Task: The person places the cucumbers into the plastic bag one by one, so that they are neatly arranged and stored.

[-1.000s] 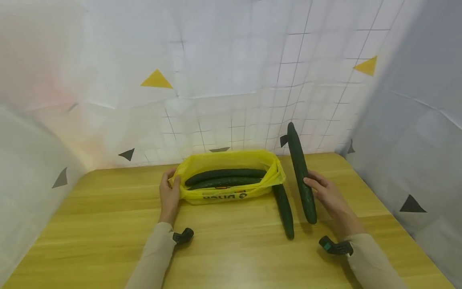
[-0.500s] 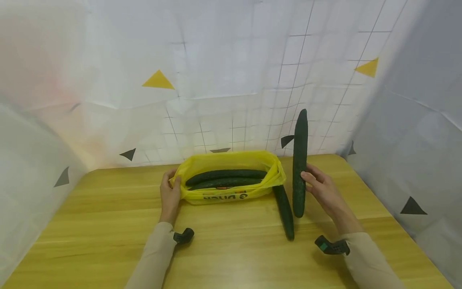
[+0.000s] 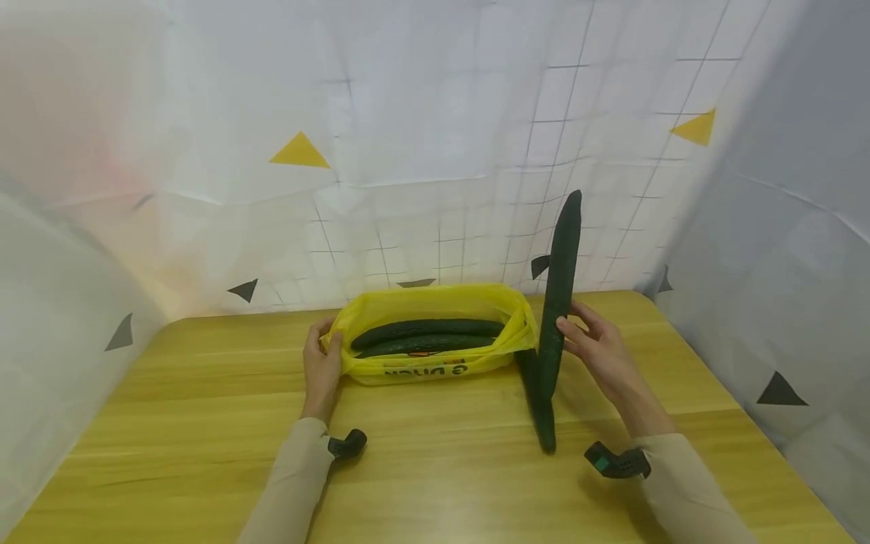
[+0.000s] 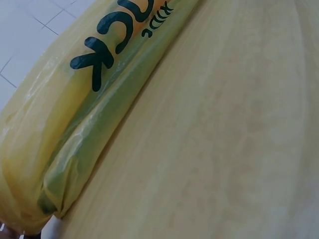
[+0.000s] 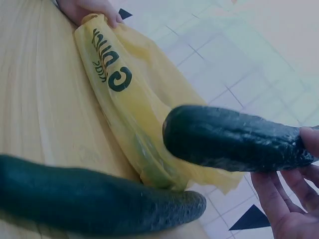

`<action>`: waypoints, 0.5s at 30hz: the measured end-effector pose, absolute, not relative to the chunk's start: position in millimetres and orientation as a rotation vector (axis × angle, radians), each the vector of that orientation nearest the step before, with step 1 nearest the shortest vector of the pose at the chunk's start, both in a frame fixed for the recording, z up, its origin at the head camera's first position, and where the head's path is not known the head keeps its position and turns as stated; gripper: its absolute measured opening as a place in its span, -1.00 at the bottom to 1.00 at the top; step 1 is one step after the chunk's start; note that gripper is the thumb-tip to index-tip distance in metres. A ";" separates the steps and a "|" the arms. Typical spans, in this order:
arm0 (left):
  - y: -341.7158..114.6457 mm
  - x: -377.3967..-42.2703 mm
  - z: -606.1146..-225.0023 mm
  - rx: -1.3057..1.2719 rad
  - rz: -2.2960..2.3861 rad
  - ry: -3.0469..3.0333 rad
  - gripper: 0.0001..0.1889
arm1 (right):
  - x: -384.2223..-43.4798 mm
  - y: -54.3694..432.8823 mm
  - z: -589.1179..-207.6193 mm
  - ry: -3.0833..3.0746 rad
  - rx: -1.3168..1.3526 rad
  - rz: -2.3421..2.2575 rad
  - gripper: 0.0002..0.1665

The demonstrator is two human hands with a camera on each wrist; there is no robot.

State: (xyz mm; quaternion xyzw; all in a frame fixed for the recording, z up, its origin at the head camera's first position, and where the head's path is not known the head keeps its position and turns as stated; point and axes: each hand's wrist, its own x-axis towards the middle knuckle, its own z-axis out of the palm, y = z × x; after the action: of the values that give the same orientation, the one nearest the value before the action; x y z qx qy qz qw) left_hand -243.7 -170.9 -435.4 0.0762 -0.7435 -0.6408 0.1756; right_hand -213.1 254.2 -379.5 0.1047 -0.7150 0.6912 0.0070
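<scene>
In the head view a yellow plastic bag lies with its mouth toward me, two cucumbers side by side inside it. My left hand holds the bag's left end, thumb over the rim. A third cucumber rests on the table, its far end against the bag's right end. Over it my right hand grips another cucumber between thumb and fingers, raised and tilted steeply. The right wrist view shows this held cucumber above the table, apart from the loose cucumber.
The wooden table ends at a sheet-covered wall close behind the bag. Grey sheeting stands along the right edge. Dark camera mounts sit on both wrists.
My right hand has moved left with the cucumber, whose upper end has risen and swung right, its lower end coming over the loose cucumber. The left hand stays on the bag.
</scene>
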 end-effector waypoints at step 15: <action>-173.2 -252.5 -451.1 0.196 -1.739 -2.112 -0.70 | -222.5 233.7 -375.2 -2.075 0.460 2.251 -0.36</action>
State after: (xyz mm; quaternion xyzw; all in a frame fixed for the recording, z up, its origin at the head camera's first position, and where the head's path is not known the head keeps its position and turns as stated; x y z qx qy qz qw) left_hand -252.5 -173.2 -451.1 0.0699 -0.7547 -0.6216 0.1980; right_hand -222.5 233.7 -375.2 0.1486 -0.6702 0.7268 0.0228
